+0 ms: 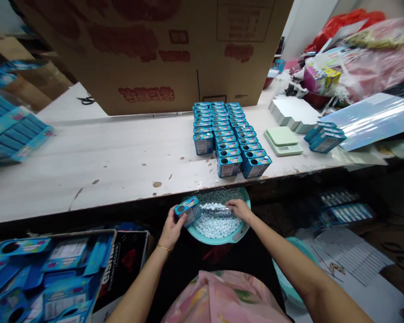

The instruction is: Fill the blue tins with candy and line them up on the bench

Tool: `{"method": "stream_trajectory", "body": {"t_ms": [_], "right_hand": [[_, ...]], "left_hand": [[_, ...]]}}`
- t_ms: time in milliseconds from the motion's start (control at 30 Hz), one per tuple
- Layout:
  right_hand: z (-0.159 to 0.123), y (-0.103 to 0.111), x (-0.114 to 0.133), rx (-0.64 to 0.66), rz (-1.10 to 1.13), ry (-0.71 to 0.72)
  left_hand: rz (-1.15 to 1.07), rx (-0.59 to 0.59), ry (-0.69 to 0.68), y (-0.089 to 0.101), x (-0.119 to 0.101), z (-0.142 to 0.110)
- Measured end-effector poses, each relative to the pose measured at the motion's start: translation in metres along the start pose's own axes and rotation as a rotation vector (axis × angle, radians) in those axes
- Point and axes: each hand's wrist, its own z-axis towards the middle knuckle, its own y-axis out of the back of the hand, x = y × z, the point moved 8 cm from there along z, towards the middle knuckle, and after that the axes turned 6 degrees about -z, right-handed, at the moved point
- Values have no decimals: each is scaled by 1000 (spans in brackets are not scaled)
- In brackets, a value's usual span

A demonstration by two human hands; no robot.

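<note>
I count two hands on my feed, both occupied. The left hand (171, 229) is curled round one blue tin (189, 211), tilted above the left rim of a teal basin (236, 237). The right hand (239, 210) is pinched closed on one clear scoop (224, 210), heaped with white pellets and low over the basin, whose own pellets (217, 229) are too many to count. Up on the counter (121, 157) I get three columns of standing tins (229, 167), packed too tightly for a sure total; two columns reach nearer the front than the left one. To their right: one pale green scale (283, 140), a few more blue tins (327, 138), and white card stacks (294, 114) behind. One big cardboard carton (205, 85) walls off the back, one pair of scissors (86, 100) near its left corner.

Now the edges: the counter's front lip runs just above the basin, capping upward room. An open box of blue tins (104, 272) crowds the left forearm; a second teal basin (301, 246) sits below the right. The broad open stretch is the counter top left of the columns.
</note>
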Motion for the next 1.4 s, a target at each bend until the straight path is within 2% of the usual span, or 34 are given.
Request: {"method": "stream_trajectory", "body": {"t_ms": [67,133,233,333,433,533,633,700,800,900,967,1033,1133,1200,1300,1400], "right_hand": [[-7,18,7,-22,50,48],[-17,38,19,-43,78,102],[-31,67,43,-42,28,159],[-41,85,73,-19,-134,194],[-49,91,103,11,-420,193],[-54,91,129,34,-659,193],[-59,90,151,52,-746,229],[-62,94,155,53,-759,244],[-64,105,133,30,-754,200],[-58,105,79,25,-720,49],[-50,87,42,50,-677,-60],[-40,54,18,80,-594,-119],[-21,0,16,75,-432,-110],[-9,-24,23,53,-376,-102],[1,-35,27,31,-305,-94],[1,-26,17,30,-239,-72]], "left_hand": [[161,11,-105,4,-7,1],[285,33,-164,1,-10,2],[400,61,-203,-14,-11,2],[452,93,-232,-33,-10,2],[466,115,-271,-46,-9,1],[472,127,-291,-51,-7,1],[471,133,-296,-52,-7,2],[458,131,-290,-50,-7,2],[407,119,-249,-45,-8,4],[310,96,-141,-38,1,9],[220,78,-48,-37,13,13],[111,57,41,-40,27,17],[-62,43,140,-53,42,20],[-159,62,208,-64,46,18],[-248,101,279,-68,40,11],[-188,99,200,-48,25,6]]}}
